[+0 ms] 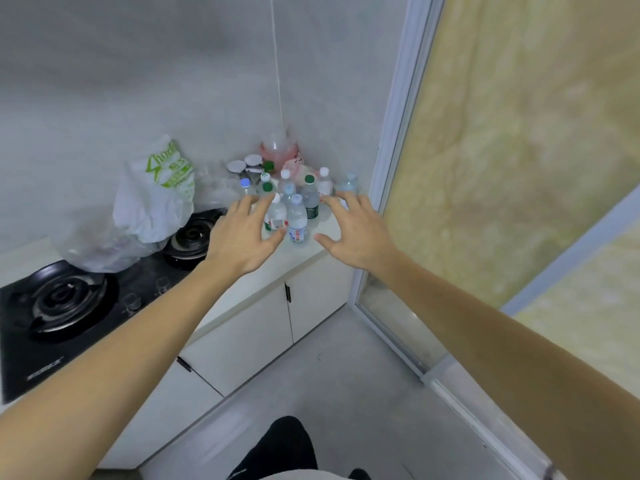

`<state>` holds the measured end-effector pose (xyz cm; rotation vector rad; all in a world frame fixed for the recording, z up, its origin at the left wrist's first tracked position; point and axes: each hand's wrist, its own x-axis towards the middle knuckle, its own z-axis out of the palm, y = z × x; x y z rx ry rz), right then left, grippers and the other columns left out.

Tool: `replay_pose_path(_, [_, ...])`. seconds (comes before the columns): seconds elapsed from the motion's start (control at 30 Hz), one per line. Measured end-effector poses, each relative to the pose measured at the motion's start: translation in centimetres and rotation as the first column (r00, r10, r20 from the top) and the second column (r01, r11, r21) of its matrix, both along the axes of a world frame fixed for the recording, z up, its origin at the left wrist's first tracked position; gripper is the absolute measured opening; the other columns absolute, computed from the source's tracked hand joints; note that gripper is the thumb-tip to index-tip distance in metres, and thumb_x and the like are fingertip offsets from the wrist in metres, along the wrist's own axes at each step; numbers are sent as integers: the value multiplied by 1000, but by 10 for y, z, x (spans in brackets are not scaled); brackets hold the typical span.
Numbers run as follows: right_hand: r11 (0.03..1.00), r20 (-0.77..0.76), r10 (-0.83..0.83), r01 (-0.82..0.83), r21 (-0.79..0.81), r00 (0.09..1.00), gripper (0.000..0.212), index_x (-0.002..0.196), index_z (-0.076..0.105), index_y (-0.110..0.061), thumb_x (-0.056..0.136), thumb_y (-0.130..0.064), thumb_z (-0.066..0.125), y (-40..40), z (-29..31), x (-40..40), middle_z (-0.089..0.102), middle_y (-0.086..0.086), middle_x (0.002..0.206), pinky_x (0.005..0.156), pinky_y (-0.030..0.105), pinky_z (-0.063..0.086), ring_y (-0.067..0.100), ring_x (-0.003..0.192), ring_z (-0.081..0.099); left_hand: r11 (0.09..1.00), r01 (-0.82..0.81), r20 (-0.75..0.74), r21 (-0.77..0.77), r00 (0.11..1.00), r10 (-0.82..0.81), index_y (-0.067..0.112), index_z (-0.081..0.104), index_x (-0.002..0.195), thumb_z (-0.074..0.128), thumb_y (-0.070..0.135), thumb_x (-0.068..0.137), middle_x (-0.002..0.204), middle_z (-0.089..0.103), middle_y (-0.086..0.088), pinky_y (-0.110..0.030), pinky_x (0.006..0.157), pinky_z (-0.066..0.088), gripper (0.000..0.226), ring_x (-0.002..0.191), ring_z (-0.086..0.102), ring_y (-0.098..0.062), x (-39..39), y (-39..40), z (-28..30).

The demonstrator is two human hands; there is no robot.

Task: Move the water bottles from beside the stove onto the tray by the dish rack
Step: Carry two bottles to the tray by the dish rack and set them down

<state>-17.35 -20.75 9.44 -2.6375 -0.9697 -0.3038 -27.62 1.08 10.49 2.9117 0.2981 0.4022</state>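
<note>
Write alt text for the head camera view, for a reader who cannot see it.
Two open hands, left hand and right hand, reach toward a cluster of small water bottles in a counter corner, beside a black gas stove bearing a plastic bag.

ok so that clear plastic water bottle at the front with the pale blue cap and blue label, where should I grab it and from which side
Grip the clear plastic water bottle with the pale blue cap around its straight body just above the label, coming from the front counter edge. It stands upright, nearest you, with other bottles crowded behind it and to its left. The open right hand probably has the freer approach.
</note>
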Motion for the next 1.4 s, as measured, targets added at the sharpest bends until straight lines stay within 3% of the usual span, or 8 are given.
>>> replay_pose_path(0.2, [1000,-10,-4,4,-25,1000,74,150,42,-26,87,-57,66,4,-15,113,45,4,149,96,49,51,33,135,42,999,6,-36,-48,999,-7,27,34,156,49,54,97,150,43,-3,-46,91,51,67,136,44,-29,112,6,-29])
replay_pose_path(0.43, [994,-79,-22,13,-111,997,67,148,43,-27,90,-53,65,24,-31,246,45,5,149,98,49,51,33,132,45,991,-48,-109,-126,993,35,24,35,155,49,50,98,151,44,-7,-48,101,45,64,138,42,-33,243,26,-60])
replay_pose_path(0.57, [986,-164,-10,-18,-168,986,69,150,40,-27,90,-51,64,47,-42,306,45,6,147,101,49,48,32,133,42,986,-120,-158,-116,982,101,24,41,153,50,48,99,149,47,-9,-48,100,45,60,138,41,-33,286,52,-67])
replay_pose_path(0.8, [955,-252,62,-131,-266,966,62,147,42,-29,90,-41,65,101,-78,382,51,9,130,92,47,51,35,122,49,952,-259,-273,-164,939,209,22,59,140,48,38,101,142,52,-8,-50,94,51,43,131,48,-32,295,92,-97])
replay_pose_path(0.9, [926,-287,103,-197,-321,952,56,143,44,-28,92,-40,63,120,-96,407,52,10,133,92,45,50,36,124,49,932,-319,-354,-172,903,244,22,56,143,51,32,100,137,52,-7,-50,94,52,44,128,50,-31,287,101,-114])
replay_pose_path(1.07, [883,-349,177,-305,-356,920,47,137,48,-28,93,-37,61,141,-125,432,58,11,135,91,42,48,37,124,53,916,-377,-454,-136,845,281,28,47,146,56,40,99,134,50,-5,-44,86,54,49,116,60,-31,283,105,-136])
replay_pose_path(1.4, [872,-375,278,-396,-288,884,27,119,50,-18,96,-22,62,157,-149,463,58,16,113,66,37,41,38,95,60,929,-353,-413,-109,866,281,20,49,119,55,42,100,109,57,-6,-41,65,50,30,82,64,-35,293,105,-152])
